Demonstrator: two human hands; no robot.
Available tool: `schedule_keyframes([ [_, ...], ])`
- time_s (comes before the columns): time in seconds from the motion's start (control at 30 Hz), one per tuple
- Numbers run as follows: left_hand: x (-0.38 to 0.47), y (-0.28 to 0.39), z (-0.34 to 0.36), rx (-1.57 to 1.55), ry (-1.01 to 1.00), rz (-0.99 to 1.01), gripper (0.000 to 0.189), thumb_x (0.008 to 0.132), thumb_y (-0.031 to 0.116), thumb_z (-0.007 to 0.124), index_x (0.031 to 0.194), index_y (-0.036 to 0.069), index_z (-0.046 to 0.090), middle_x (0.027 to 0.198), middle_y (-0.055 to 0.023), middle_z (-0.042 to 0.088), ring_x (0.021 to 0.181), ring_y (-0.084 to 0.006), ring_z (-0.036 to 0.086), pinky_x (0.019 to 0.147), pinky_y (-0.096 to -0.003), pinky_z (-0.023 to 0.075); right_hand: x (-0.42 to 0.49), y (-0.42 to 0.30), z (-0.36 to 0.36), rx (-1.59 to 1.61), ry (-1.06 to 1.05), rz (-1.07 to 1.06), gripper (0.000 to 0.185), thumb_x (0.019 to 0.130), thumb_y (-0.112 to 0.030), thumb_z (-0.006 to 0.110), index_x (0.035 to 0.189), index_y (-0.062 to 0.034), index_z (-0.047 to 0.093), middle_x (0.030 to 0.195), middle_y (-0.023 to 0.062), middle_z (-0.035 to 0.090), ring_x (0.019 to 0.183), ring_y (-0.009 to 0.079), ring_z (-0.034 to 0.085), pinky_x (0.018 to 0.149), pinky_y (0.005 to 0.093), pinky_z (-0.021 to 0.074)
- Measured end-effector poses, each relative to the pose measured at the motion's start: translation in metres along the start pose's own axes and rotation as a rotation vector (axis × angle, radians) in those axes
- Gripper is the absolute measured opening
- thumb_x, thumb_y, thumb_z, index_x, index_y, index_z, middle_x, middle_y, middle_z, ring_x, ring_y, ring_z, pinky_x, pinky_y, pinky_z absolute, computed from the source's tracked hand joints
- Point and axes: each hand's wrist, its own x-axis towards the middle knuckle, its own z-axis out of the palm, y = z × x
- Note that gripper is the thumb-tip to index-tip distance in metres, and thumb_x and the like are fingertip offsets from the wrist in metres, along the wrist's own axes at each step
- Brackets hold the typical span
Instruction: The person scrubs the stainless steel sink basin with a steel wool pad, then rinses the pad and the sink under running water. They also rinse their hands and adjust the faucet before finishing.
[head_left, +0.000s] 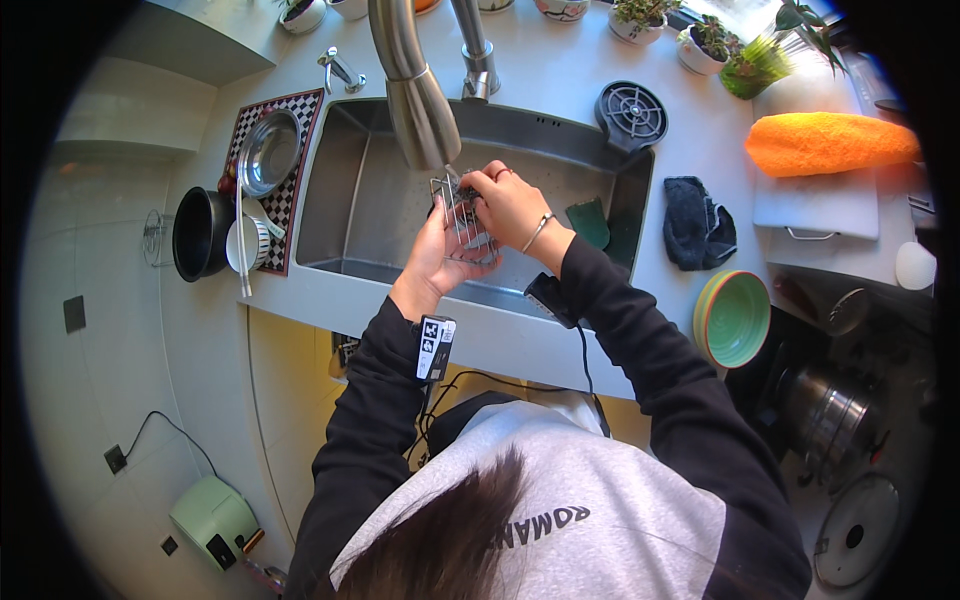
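Over the stainless steel sink (375, 217), my left hand (439, 251) holds a small metal wire rack (466, 217) from the left and below. My right hand (510, 206) is at the rack's upper right side, its fingers pinching something dark and wiry, perhaps a steel wool scrubber; my fingers partly hide it. The pull-down faucet head (424, 120) hangs just above the rack, and no water stream is plain to see. A dark green piece (589, 223), maybe a scraper or pad, lies at the sink's right side.
Left of the sink, a metal bowl (270, 154), a striped cup (247, 244) and a black pot (201, 234) stand on and beside a checkered mat. To the right are a round glass rinser (632, 112), a dark cloth (697, 223), green bowls (733, 319) and an orange towel (829, 144). Potted plants line the back.
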Motion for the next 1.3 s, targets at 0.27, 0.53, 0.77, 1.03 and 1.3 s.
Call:
schedule_keyframes([
  [0.27,0.015,0.002,-0.010,-0.215,0.010,0.081,0.059,0.097,0.055,0.017,0.121,0.013,0.050,0.115,-0.0100,0.056,0.103,-0.0276,0.052,0.094,-0.0505,0.0408,-0.024,-0.032,-0.008,-0.112,0.178,-0.205,0.020,0.069,-0.011,0.066,0.089,-0.0127,0.062,0.089,0.0081,0.053,0.080,0.0271,0.058,0.065,0.0370,0.0513],
  [0.53,0.025,0.009,-0.007,-0.495,0.254,0.008,0.042,0.099,0.030,0.023,0.108,0.001,0.053,0.112,-0.0159,0.058,0.104,-0.0303,0.056,0.095,-0.0457,0.0444,-0.041,-0.027,-0.001,-0.289,0.153,-0.221,0.021,0.069,-0.012,0.064,0.090,-0.0146,0.062,0.093,0.0038,0.055,0.086,0.0236,0.056,0.071,0.0334,0.0501],
  [0.77,0.042,0.008,-0.023,-0.515,0.172,0.054,0.036,0.098,0.029,0.025,0.106,0.003,0.049,0.119,-0.0208,0.052,0.111,-0.0335,0.051,0.097,-0.0469,0.0404,-0.041,-0.019,0.002,-0.301,0.157,-0.403,0.016,0.071,-0.012,0.060,0.087,-0.0126,0.058,0.087,0.0037,0.053,0.081,0.0218,0.055,0.070,0.0321,0.0481],
  [1.03,0.062,0.008,-0.035,-0.467,-0.161,0.021,0.050,0.099,0.033,0.019,0.122,-0.006,0.039,0.131,-0.0271,0.041,0.120,-0.0409,0.042,0.102,-0.0518,0.0359,-0.038,-0.016,-0.003,-0.271,0.206,-0.366,0.026,0.070,-0.006,0.064,0.095,-0.0126,0.062,0.092,0.0041,0.055,0.086,0.0245,0.056,0.073,0.0327,0.0507],
  [1.3,0.052,0.012,-0.012,-0.793,-0.733,-0.131,0.060,0.097,0.038,0.014,0.121,-0.009,0.042,0.125,-0.0272,0.046,0.117,-0.0374,0.046,0.101,-0.0486,0.0379,-0.027,-0.010,-0.007,-0.254,0.207,-0.287,0.032,0.071,-0.006,0.064,0.102,-0.0113,0.061,0.096,0.0056,0.056,0.088,0.0260,0.056,0.073,0.0331,0.0507],
])
